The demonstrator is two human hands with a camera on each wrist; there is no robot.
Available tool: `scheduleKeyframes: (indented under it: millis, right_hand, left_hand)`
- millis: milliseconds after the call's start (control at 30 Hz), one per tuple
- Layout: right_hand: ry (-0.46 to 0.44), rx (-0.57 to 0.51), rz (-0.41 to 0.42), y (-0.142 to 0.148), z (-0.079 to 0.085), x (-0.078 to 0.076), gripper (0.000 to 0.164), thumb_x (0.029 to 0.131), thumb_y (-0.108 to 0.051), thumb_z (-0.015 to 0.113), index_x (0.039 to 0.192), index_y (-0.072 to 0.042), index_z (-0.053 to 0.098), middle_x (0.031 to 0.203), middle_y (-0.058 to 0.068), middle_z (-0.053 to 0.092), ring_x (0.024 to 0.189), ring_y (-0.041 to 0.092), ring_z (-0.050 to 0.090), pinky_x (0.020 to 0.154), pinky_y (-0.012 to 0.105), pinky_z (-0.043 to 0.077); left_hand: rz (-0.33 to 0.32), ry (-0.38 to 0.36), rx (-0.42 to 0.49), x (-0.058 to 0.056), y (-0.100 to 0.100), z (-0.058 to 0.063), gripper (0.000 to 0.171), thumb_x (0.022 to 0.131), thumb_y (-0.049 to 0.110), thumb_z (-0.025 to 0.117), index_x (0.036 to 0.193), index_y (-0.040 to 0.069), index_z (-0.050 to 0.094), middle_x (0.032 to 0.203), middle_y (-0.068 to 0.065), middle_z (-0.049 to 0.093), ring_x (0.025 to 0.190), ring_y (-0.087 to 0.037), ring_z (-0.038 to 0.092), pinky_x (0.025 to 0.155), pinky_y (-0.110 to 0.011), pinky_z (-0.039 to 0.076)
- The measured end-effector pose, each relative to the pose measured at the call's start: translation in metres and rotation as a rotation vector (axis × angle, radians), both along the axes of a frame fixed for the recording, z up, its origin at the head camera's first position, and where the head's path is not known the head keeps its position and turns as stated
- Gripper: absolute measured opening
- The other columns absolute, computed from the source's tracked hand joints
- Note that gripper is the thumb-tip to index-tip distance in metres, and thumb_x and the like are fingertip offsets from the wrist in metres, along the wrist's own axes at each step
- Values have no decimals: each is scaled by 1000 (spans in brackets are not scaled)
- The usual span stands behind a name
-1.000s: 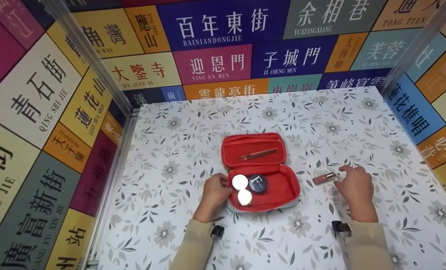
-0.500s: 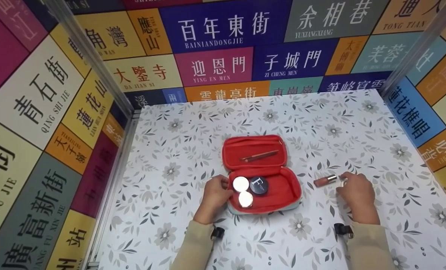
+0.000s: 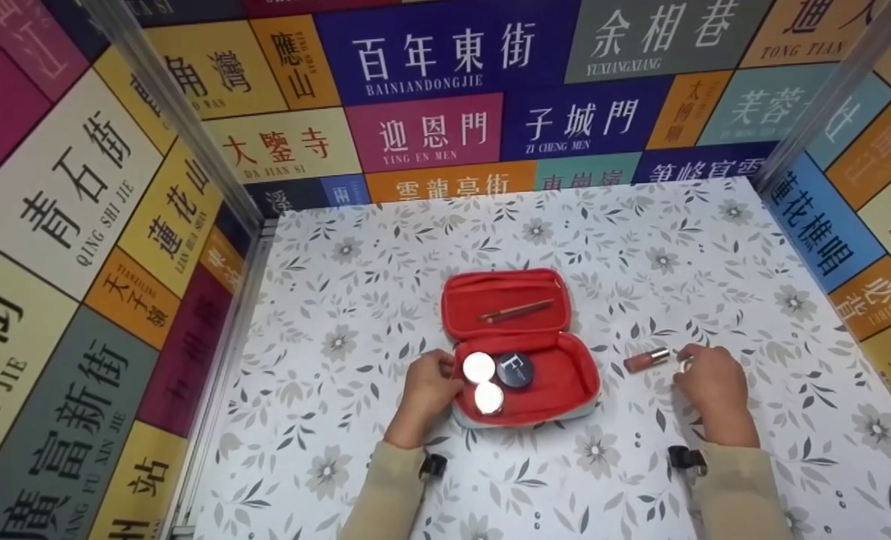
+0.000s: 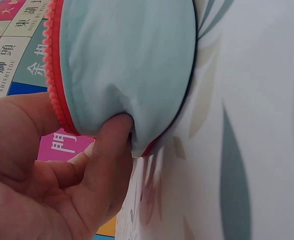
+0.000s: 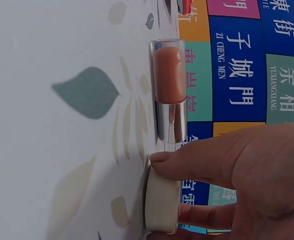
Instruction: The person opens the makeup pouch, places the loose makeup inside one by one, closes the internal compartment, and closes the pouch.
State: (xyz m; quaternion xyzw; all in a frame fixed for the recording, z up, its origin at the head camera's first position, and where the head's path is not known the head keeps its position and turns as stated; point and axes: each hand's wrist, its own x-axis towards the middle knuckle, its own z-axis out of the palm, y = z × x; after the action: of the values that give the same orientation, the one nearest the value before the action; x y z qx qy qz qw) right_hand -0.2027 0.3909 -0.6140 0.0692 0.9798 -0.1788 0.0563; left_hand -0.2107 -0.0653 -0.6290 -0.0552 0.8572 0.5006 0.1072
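A cosmetic pouch (image 3: 558, 390) lies unzipped on the table, red inside and pale blue-green outside. My left hand (image 3: 429, 386) grips its left side, and in the left wrist view the fingertips dent the soft fabric (image 4: 127, 60). In its base sit two white round cases (image 3: 479, 368) and a dark round compact (image 3: 514, 370) marked with an F. To the right lies a lip gloss tube (image 3: 646, 360), peach with a silver cap. My right hand (image 3: 715, 386) pinches a low cream-coloured round case (image 5: 161, 202) at the capped end of the tube, close to the tabletop.
Slim pencil-like sticks (image 3: 517, 310) lie in the pouch's opened lid (image 3: 505, 285). A floral cloth (image 3: 340, 300) covers the table. Panels with street names (image 3: 445, 52) stand at the back and on both sides, joined by metal corner posts (image 3: 183, 112).
My right hand has shifted slightly toward me and its fingers have closed on the round case. The left hand stays at the pouch; the lip gloss has hardly moved.
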Motion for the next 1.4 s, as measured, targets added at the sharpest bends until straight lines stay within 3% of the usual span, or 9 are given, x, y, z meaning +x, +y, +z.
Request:
scheduleKeyframes:
  millis: [233,433,733,933,1167,1400]
  right_hand:
    - [60,23,20,-1,8,4,37,85,-10,74,118,6,70,102,35,68,91,55,64,77,64,52]
    - [72,31,7,-10,28,7,39,85,-11,74,120,7,70,104,37,65,87,54,63,74,63,51]
    - [211,34,63,-40,54,10,35,81,-6,72,113,6,72,96,35,64,79,53,61,68,63,49]
    - [200,-2,99,-67,68,12,39,86,-19,82,116,3,73,103,34,64,89,52,63,74,63,51]
    - [222,-43,146,-96,70,8,31,84,-10,76,114,0,74,105,32,65,91,51,65,80,64,52]
    - [231,-64,179,-122,64,1,28,84,-7,70,111,-1,76,100,28,65,86,46,65,76,61,53]
  left_hand:
    - [-26,80,-41,1,-1,0,27,77,1,77,103,5,71,92,-6,74,83,-15,65,72,-29,56]
    - [-13,56,-14,1,0,2,27,77,0,77,103,5,70,92,-7,74,82,-15,64,71,-28,56]
    - [-3,43,-14,2,2,3,25,79,1,78,103,5,71,93,-8,74,82,-17,66,71,-30,57]
    - [4,39,-6,2,1,2,26,77,0,77,102,4,70,92,-8,74,82,-17,65,70,-30,57]
    - [-2,54,-31,2,3,2,24,80,1,76,103,4,70,92,-7,73,81,-16,65,70,-30,57]
    - [4,40,-38,1,4,2,22,82,2,76,103,6,71,92,-6,72,81,-16,64,70,-29,56]
